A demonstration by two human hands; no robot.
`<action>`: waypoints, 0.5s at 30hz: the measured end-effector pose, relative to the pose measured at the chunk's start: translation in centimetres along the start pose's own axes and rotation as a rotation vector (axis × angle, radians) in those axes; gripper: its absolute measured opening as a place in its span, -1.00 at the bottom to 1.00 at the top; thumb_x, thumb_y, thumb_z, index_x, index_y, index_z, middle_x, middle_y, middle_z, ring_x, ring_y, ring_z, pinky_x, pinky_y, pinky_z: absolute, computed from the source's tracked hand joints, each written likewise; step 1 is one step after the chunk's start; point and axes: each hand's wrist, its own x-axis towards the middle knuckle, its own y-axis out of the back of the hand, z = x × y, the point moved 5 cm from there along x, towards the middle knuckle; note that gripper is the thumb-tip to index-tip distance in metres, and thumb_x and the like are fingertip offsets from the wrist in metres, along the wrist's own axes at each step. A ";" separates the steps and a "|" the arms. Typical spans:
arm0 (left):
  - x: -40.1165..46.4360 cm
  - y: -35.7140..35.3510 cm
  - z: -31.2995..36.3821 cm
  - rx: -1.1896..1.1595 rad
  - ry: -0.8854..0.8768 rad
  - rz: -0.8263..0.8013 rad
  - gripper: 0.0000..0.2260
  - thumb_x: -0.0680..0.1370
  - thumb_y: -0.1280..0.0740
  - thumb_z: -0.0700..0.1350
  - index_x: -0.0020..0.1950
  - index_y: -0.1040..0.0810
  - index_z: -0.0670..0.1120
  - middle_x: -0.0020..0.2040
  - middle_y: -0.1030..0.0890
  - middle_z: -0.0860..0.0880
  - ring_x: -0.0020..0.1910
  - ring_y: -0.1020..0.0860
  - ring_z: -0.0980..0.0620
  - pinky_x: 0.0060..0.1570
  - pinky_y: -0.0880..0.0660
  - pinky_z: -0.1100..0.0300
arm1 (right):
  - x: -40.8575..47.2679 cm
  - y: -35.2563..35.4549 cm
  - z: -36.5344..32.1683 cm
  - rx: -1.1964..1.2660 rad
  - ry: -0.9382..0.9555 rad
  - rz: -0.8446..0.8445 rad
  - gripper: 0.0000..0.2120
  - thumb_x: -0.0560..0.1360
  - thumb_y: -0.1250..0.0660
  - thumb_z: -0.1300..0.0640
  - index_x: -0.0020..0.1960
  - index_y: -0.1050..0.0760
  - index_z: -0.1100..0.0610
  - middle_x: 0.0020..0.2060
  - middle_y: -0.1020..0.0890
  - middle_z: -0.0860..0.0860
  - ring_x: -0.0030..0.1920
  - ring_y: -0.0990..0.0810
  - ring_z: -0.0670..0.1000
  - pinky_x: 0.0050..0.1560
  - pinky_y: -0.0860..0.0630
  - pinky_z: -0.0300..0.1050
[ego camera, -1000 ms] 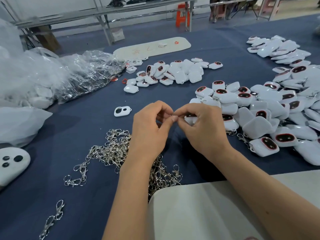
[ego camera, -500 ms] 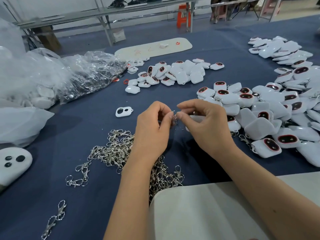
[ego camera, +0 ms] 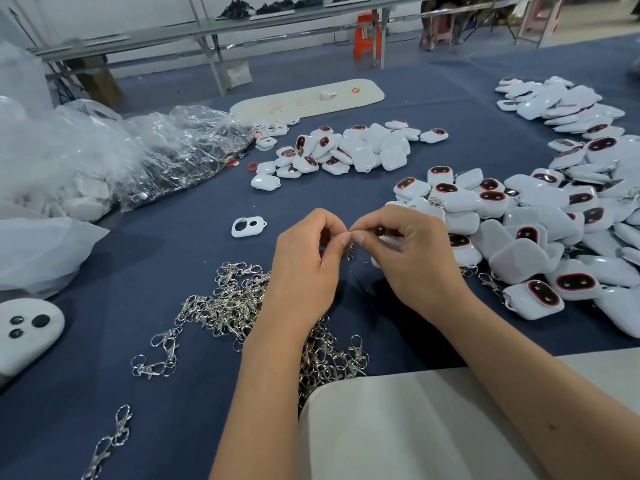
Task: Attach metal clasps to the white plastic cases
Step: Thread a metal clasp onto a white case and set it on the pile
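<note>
Both hands have drawn closer together than a moment ago, the left hand and right hand each pinching a small metal clasp between fingertips above the blue tablecloth, a white case tucked under the right palm.

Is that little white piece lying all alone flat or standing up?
Flat. The lone white piece lies on the blue cloth, its two holes facing up.

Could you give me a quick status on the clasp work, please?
Left hand pinches clasp. Right hand holds case. Nothing in the way.
</note>
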 end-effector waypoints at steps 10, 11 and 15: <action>0.4 -0.4 0.9 -0.295 0.006 0.041 -0.87 0.60 -0.37 -0.29 -0.06 -0.64 -0.08 -0.20 -0.64 0.05 -0.19 -0.60 0.07 -0.13 -0.61 0.17 | 0.2 -0.2 1.5 0.510 -0.220 0.022 -0.90 0.63 -0.38 0.24 0.00 -0.68 0.17 -0.35 -0.62 -0.17 -0.34 -0.50 -0.22 -0.26 -0.42 -0.38; 0.4 -0.5 0.9 -0.305 0.009 0.042 -0.87 0.60 -0.37 -0.29 -0.06 -0.64 -0.09 -0.21 -0.64 0.03 -0.19 -0.59 0.07 -0.13 -0.61 0.18 | 0.2 -0.3 1.5 0.521 -0.234 0.019 -0.90 0.63 -0.37 0.24 0.00 -0.68 0.18 -0.37 -0.62 -0.17 -0.36 -0.50 -0.22 -0.28 -0.42 -0.38; 0.4 -0.7 1.1 -0.335 0.023 0.046 -0.86 0.62 -0.34 -0.31 -0.06 -0.62 -0.12 -0.24 -0.63 0.04 -0.22 -0.58 0.12 -0.14 -0.55 0.26 | 0.1 -0.5 1.4 0.557 -0.280 0.014 -0.88 0.64 -0.36 0.22 0.01 -0.67 0.19 -0.33 -0.65 -0.11 -0.34 -0.53 -0.21 -0.26 -0.46 -0.34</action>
